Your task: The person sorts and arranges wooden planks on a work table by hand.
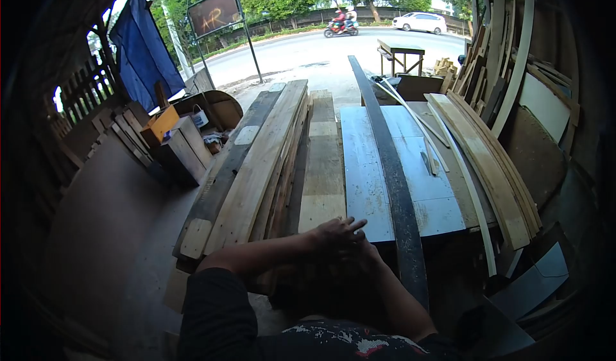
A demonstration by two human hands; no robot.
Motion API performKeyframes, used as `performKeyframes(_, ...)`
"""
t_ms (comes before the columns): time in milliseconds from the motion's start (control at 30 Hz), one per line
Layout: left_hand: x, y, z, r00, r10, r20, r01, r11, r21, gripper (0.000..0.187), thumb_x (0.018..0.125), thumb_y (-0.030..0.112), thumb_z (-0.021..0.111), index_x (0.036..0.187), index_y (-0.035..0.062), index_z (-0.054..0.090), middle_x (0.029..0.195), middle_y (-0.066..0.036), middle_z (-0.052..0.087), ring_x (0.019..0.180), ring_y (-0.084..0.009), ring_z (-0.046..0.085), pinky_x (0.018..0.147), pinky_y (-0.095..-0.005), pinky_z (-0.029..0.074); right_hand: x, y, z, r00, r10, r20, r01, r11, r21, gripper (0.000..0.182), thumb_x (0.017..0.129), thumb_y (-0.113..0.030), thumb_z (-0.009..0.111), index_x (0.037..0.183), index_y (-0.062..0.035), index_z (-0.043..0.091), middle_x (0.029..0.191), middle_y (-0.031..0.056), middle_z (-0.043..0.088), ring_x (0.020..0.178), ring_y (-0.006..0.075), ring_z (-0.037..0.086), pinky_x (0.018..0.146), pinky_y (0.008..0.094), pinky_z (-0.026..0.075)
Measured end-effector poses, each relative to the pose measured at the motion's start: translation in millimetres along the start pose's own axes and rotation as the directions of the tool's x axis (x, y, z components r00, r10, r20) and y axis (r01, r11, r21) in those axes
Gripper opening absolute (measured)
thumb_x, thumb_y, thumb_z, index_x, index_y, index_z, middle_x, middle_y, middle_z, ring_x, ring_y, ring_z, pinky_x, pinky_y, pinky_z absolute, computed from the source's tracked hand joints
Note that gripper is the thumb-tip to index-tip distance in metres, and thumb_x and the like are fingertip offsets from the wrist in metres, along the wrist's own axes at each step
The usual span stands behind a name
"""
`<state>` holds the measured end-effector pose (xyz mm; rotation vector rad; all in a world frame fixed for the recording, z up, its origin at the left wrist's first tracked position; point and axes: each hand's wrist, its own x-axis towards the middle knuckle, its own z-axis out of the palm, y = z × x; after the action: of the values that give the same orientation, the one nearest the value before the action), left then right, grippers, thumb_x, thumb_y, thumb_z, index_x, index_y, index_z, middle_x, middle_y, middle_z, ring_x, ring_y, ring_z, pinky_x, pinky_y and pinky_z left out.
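Note:
My left hand reaches in from the left, its fingers apart over the near end of a wide plank. My right hand is just below and to the right, touching or overlapping the left one; its fingers are mostly hidden in shadow. No object shows between the hands. Right of them a long dark beam lies across a white-blue panel. Left of them long pale boards are stacked lengthwise.
More curved boards lie at the right, with thin strips beside them. Lumber leans on the right wall. Boxes stand at the left near a blue tarp. Beyond are a small table, a motorbike and a white car.

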<state>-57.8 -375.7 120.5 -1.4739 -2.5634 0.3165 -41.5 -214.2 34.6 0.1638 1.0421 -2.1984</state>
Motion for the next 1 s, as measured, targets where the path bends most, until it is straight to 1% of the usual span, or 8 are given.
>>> performKeyframes(200,-33.4,54.5,13.3,0.879,-0.396,-0.266,0.280,0.880,-0.384,0.063,0.084,0.040,0.068,0.131,0.0040,0.046,0.149,-0.019,0.030,0.131,-0.0410,0.040,0.100,-0.0503,0.045,-5.8,37.1,-28.6,1.000,-0.009,-0.014,0.007,0.989,-0.148,0.035,0.099,-0.024,0.050,0.123,0.0018,0.051,0.103,0.0109,0.062,0.090,0.0218,0.064,0.075,0.0360,0.055)
performKeyframes(300,-76.4,61.4,48.1,0.352,-0.904,-0.242,0.546,0.408,-0.732,0.070,0.087,0.037,0.069,0.139,0.0057,0.035,0.146,-0.020,0.034,0.133,-0.0385,0.037,0.107,-0.0460,0.038,-9.9,68.5,-57.5,0.988,-0.038,-0.150,0.006,0.978,-0.209,0.033,0.099,-0.022,0.052,0.123,0.0009,0.053,0.104,0.0101,0.063,0.090,0.0202,0.065,0.074,0.0338,0.055)
performKeyframes(400,-97.4,71.1,84.3,0.168,-0.817,0.552,0.314,-0.487,-0.815,0.069,0.087,0.028,0.069,0.140,0.0051,0.031,0.141,-0.019,0.039,0.128,-0.0343,0.043,0.105,-0.0451,0.040,-27.6,76.3,-70.2,0.995,-0.051,-0.090,0.030,0.974,-0.224,0.033,0.099,-0.023,0.053,0.124,-0.0016,0.054,0.106,0.0084,0.065,0.089,0.0188,0.065,0.074,0.0330,0.056)
performKeyframes(500,-102.6,88.9,98.1,0.668,-0.486,0.564,-0.236,-0.857,-0.459,0.071,0.082,0.022,0.072,0.137,0.0022,0.032,0.134,-0.018,0.044,0.124,-0.0317,0.048,0.102,-0.0448,0.044,-44.2,86.8,-67.3,0.999,0.043,-0.018,-0.045,0.992,-0.122,0.032,0.098,-0.025,0.054,0.123,-0.0047,0.056,0.106,0.0064,0.065,0.091,0.0168,0.065,0.073,0.0329,0.056)
performKeyframes(600,-93.1,98.8,103.4,0.555,-0.656,0.513,-0.049,-0.641,-0.766,0.069,0.078,0.014,0.070,0.134,0.0019,0.033,0.119,-0.016,0.053,0.112,-0.0332,0.056,0.096,-0.0433,0.048,-37.6,119.6,-86.1,0.995,0.088,0.041,-0.089,0.996,0.022,0.044,0.097,-0.024,0.055,0.133,0.0002,0.048,0.110,0.0118,0.064,0.099,0.0228,0.065,0.082,0.0354,0.055)
performKeyframes(733,-79.3,104.0,100.5,0.505,-0.775,0.380,0.323,-0.239,-0.916,0.063,0.079,0.012,0.065,0.132,-0.0010,0.032,0.115,-0.021,0.055,0.104,-0.0349,0.061,0.090,-0.0428,0.052,-49.7,126.6,-84.4,0.959,-0.250,0.132,0.218,0.354,-0.910,0.064,0.091,-0.025,0.063,0.144,-0.0014,0.037,0.129,0.0170,0.056,0.123,0.0260,0.052,0.104,0.0372,0.041)
performKeyframes(900,-22.8,107.8,33.6,0.517,-0.709,0.479,0.718,0.056,-0.694,0.060,0.087,0.028,0.061,0.130,-0.0033,0.035,0.117,-0.033,0.056,0.111,-0.0434,0.058,0.093,-0.0474,0.049,-112.6,71.2,-4.2,0.963,-0.157,0.220,0.266,0.694,-0.669,0.060,0.085,-0.025,0.071,0.134,0.0020,0.047,0.120,0.0178,0.059,0.114,0.0217,0.058,0.096,0.0346,0.047)
performKeyframes(1000,1.2,108.5,36.4,0.589,-0.609,0.531,0.713,0.083,-0.696,0.059,0.093,0.041,0.056,0.131,-0.0023,0.044,0.130,-0.031,0.050,0.121,-0.0444,0.050,0.103,-0.0488,0.041,-87.8,90.6,-38.2,0.984,-0.146,-0.103,0.027,0.692,-0.721,0.046,0.087,-0.024,0.069,0.121,0.0043,0.056,0.105,0.0115,0.065,0.095,0.0197,0.066,0.081,0.0320,0.054)
